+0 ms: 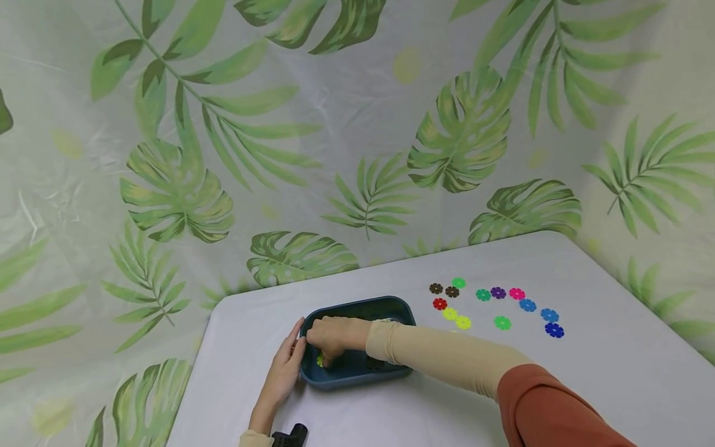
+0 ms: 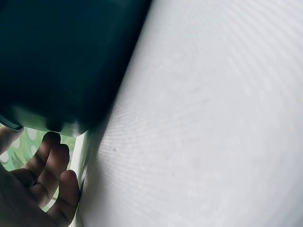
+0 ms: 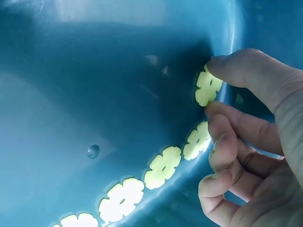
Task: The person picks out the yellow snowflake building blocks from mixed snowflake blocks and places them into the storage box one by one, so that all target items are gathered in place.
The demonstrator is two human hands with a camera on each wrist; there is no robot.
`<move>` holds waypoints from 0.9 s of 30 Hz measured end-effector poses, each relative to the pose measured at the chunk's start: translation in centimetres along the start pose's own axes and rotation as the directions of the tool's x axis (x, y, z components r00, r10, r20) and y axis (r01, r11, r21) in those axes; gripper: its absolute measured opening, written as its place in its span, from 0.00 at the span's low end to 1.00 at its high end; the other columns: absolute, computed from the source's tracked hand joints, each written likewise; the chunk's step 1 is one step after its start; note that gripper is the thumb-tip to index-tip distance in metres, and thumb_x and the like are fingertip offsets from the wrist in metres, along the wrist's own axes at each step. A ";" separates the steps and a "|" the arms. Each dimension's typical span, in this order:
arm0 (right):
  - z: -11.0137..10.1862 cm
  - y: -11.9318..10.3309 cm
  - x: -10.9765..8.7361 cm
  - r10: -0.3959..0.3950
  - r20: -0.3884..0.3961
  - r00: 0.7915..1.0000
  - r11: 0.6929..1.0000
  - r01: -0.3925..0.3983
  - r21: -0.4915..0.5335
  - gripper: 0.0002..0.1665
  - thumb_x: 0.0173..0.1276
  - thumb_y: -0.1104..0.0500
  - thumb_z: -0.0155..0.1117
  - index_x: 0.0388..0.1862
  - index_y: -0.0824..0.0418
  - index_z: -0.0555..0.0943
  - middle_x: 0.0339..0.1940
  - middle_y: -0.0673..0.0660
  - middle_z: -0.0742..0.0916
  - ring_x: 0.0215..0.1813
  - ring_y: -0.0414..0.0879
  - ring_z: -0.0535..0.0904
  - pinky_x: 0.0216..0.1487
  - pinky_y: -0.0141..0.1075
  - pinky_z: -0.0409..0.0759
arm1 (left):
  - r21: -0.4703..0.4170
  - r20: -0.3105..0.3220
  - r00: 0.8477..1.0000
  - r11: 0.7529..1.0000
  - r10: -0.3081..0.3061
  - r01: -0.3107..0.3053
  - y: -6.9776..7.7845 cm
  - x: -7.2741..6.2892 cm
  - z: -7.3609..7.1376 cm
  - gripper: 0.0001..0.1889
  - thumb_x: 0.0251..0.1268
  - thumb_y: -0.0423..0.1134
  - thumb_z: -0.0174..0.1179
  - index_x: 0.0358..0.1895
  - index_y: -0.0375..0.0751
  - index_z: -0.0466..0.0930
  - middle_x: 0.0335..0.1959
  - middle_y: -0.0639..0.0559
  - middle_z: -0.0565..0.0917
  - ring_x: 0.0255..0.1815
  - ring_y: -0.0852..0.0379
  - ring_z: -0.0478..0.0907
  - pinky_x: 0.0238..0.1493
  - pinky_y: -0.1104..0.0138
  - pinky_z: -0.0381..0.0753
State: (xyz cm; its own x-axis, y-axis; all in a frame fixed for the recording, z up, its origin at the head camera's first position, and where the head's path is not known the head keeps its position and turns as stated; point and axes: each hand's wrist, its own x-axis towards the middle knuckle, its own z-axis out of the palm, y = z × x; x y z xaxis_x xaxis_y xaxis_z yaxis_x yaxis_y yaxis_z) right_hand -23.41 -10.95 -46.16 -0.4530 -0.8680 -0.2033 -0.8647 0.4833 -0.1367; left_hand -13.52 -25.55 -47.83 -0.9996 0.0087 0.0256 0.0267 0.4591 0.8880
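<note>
A dark blue-green tray (image 1: 357,376) stands on the white table. My right hand (image 1: 339,334) reaches into its left end, and thumb and forefinger pinch a yellow flower-shaped disc (image 3: 207,88) by the tray wall. Several more such discs, including one yellow disc (image 3: 163,167), line the same wall in a curved row. The other fingers of that hand are bent and hold nothing. My left hand (image 1: 283,367) rests against the tray's left end from outside. In the left wrist view its fingertips (image 2: 51,138) lie right at the outer wall, the thumb close to the rim.
Right of the tray, loose flower-shaped discs lie on the table: a red disc (image 1: 440,304), a purple disc (image 1: 498,292), a dark blue disc (image 1: 555,330) and several others. A leaf-patterned curtain (image 1: 368,124) hangs behind the table. A black device (image 1: 292,436) sits by the left wrist.
</note>
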 end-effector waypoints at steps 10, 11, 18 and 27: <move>-2.1 0.9 -1.4 -0.026 -0.068 0.997 1.000 0.026 -0.001 0.11 0.60 0.49 0.79 0.29 0.51 0.85 0.21 0.41 0.82 0.28 0.35 0.77 0.35 0.30 0.77 | 0.029 -0.049 0.998 0.999 0.041 -0.039 -3.3 1.3 0.9 0.28 0.83 0.54 0.44 0.81 0.56 0.58 0.57 0.43 0.78 0.50 0.49 0.75 0.57 0.52 0.70; -2.5 1.1 -1.7 -0.033 -0.083 0.996 0.999 0.033 -0.003 0.10 0.61 0.50 0.79 0.28 0.51 0.86 0.22 0.41 0.82 0.29 0.35 0.77 0.37 0.30 0.77 | 0.025 -0.048 0.998 0.999 0.045 -0.044 -3.3 1.3 0.9 0.28 0.83 0.54 0.44 0.81 0.55 0.57 0.59 0.43 0.78 0.51 0.49 0.75 0.58 0.51 0.70; -5.3 3.3 -4.8 -0.032 -0.179 0.983 0.997 0.045 0.068 0.04 0.69 0.53 0.71 0.34 0.51 0.89 0.30 0.42 0.86 0.31 0.34 0.78 0.40 0.31 0.78 | 0.041 -0.052 0.998 0.999 0.025 -0.023 -3.4 1.3 1.0 0.28 0.84 0.50 0.44 0.81 0.54 0.56 0.61 0.41 0.77 0.51 0.48 0.74 0.54 0.52 0.69; -6.6 8.8 -10.8 0.050 -0.348 0.936 0.983 0.015 0.181 0.04 0.71 0.57 0.68 0.38 0.54 0.89 0.32 0.46 0.84 0.34 0.39 0.77 0.41 0.36 0.77 | 0.068 -0.078 0.997 0.998 0.015 -0.009 -3.3 0.9 1.1 0.27 0.83 0.51 0.45 0.80 0.57 0.58 0.68 0.43 0.74 0.53 0.50 0.74 0.58 0.49 0.70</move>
State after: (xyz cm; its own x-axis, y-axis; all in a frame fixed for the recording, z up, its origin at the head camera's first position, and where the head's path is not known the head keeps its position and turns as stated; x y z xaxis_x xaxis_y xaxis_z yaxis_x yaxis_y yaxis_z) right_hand -27.57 1.90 -38.79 -0.5426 -0.8282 0.1405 -0.8179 0.4827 -0.3131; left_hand -14.49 -26.08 -51.27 -0.9958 -0.0535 0.0741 0.0358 0.5182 0.8545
